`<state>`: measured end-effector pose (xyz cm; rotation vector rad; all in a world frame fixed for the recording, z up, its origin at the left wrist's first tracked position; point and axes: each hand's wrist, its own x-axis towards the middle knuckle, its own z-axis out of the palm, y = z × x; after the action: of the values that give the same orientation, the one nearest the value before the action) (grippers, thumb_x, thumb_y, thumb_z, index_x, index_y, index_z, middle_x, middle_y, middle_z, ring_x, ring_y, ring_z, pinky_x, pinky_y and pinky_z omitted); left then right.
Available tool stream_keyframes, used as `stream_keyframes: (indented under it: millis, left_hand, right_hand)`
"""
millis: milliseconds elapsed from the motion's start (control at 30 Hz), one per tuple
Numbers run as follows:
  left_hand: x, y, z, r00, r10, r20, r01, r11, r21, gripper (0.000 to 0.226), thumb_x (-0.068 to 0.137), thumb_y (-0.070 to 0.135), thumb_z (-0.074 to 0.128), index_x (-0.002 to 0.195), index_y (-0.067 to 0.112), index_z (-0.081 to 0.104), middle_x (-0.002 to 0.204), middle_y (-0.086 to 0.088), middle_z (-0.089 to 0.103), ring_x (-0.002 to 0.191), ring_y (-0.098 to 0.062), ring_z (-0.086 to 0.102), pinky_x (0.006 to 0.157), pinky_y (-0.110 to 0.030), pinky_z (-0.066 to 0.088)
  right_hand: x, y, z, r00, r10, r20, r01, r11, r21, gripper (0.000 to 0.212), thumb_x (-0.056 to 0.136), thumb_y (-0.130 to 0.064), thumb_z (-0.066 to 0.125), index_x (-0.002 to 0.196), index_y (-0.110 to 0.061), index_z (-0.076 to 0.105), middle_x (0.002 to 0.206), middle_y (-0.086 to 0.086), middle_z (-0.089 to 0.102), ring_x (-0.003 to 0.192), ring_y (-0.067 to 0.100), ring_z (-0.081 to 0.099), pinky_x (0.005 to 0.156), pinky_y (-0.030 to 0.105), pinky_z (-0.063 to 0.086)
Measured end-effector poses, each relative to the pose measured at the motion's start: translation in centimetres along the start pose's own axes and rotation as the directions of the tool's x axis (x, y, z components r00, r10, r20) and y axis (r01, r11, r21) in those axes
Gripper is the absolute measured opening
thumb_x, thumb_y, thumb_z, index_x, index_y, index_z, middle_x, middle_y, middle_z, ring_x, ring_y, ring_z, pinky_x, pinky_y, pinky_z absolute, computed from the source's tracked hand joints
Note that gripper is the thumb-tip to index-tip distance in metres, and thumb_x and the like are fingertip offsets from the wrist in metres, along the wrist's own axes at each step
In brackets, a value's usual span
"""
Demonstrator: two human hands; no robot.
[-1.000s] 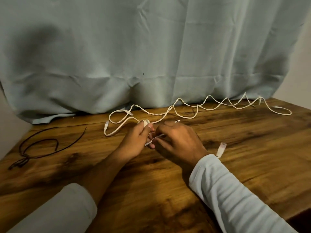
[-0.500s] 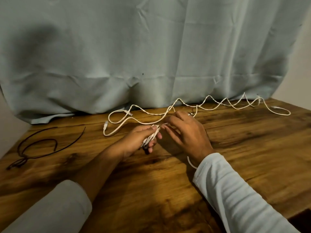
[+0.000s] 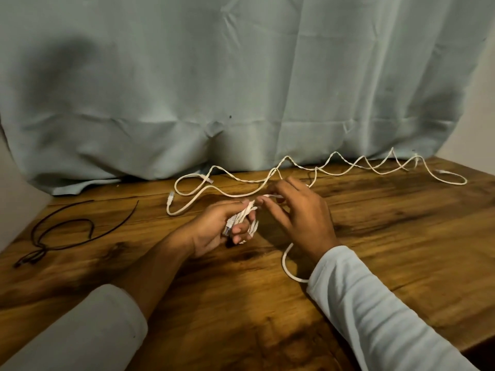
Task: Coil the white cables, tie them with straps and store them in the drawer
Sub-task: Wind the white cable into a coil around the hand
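Observation:
My left hand (image 3: 217, 226) grips a small bundle of coiled white cable (image 3: 241, 216) at the table's middle, its plug end poking out below the fingers. My right hand (image 3: 297, 210) pinches the strand running into that bundle, just right of the left hand. A loop of the same cable (image 3: 286, 266) curves under my right wrist. A long wavy white cable (image 3: 334, 172) lies along the back of the wooden table (image 3: 401, 236), its left end (image 3: 170, 195) looping near the curtain.
Thin black straps (image 3: 64, 231) lie loose at the table's left. A pale green curtain (image 3: 241, 89) hangs behind the back edge. The table's right corner drops off at the far right. No drawer is in view.
The bundle in my left hand has grown and turned upright. My right hand moved up and right, drawing a strand to the bundle; a cable loop now lies under its wrist.

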<state>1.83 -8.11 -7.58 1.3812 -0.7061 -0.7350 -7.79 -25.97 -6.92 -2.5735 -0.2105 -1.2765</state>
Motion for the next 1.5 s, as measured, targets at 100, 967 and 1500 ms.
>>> stream_keyframes:
  millis: [100, 967, 1500]
  left_hand:
    - [-0.2, 0.2, -0.3, 0.992, -0.043, 0.12, 0.069, 0.974, -0.217, 0.035, 0.105, 0.033, 0.041, 0.084, 0.012, 0.06, 0.052, 0.002, 0.035, 0.045, -0.014, 0.038, 0.084, -0.038, 0.047]
    - [0.9, 1.0, 0.0, 0.979, 0.077, -0.191, -0.188, 0.716, -0.673, 0.019, 0.102, 0.023, 0.048, 0.094, 0.012, 0.06, 0.066, 0.002, 0.051, 0.064, -0.014, 0.058, 0.09, -0.035, 0.045]
    - [-0.5, 1.8, 0.8, 0.999, 0.043, 0.012, -0.026, 0.776, -0.63, 0.022, 0.101, 0.024, 0.048, 0.095, 0.009, 0.063, 0.056, 0.006, 0.035, 0.05, -0.009, 0.038, 0.082, -0.032, 0.044]
  right_hand:
    - [-0.1, 0.4, 0.1, 0.996, 0.055, 0.073, -0.062, 0.994, 0.094, 0.02, 0.104, -0.038, 0.056, 0.103, -0.021, 0.067, 0.097, -0.005, 0.065, 0.086, 0.013, 0.06, 0.071, 0.037, 0.052]
    - [0.0, -6.0, 0.6, 0.796, 0.296, 0.528, -0.042, 0.897, -0.439, 0.023, 0.101, -0.029, 0.059, 0.119, -0.015, 0.063, 0.108, 0.007, 0.07, 0.097, 0.028, 0.068, 0.082, 0.04, 0.055]
    - [0.3, -3.9, 0.4, 0.764, 0.451, 0.461, -0.196, 0.843, -0.5, 0.036, 0.1, -0.018, 0.062, 0.133, -0.014, 0.05, 0.118, 0.01, 0.069, 0.105, 0.03, 0.067, 0.074, 0.037, 0.041]
